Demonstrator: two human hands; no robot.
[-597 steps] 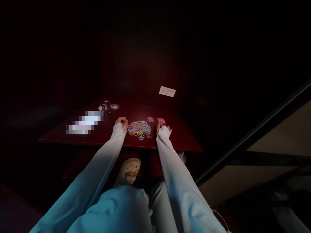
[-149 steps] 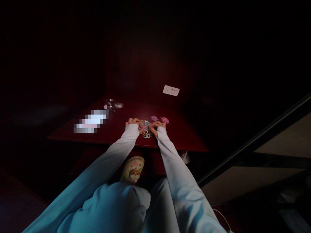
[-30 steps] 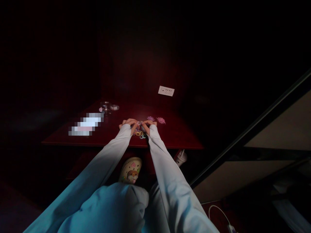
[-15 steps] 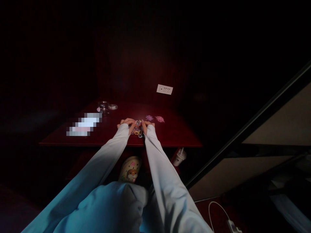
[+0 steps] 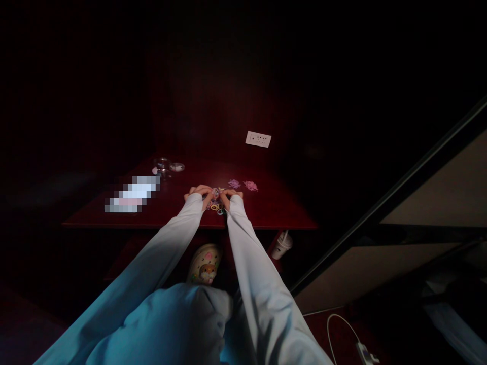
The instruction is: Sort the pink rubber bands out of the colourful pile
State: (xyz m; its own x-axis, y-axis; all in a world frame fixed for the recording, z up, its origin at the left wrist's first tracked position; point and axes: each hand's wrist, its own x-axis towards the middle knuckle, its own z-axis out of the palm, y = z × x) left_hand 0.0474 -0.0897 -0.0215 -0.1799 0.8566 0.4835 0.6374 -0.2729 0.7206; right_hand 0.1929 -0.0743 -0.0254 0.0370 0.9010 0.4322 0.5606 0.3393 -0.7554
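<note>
A loose heap of small coloured hair ties [image 5: 215, 207], yellow, white, green and purple, lies near the front edge of a dark red table [image 5: 274, 215]. My left hand [image 5: 198, 191] is at the left of the heap, fingers bent and closed toward its middle. From the right, my right hand [image 5: 231, 195] meets it with thumb and fingers pinched together. The fingertips almost touch over the heap; what they grip is too small to make out. Behind my right hand lie a purple bunch of hair ties [image 5: 234, 183] and a pink bunch [image 5: 250, 186].
A clear jar [image 5: 163, 165] and a round lid [image 5: 177, 167] stand at the back left. A blurred-out bright flat object [image 5: 133, 195] lies on the left. A socket plate [image 5: 258, 139] is on the back wall. Below the table are a lidded cup [image 5: 282, 246] and a clog [image 5: 204, 263].
My right fingertips have shifted slightly left and down over the heap, closer to my left hand. The purple and pink bunches stay where they were.
</note>
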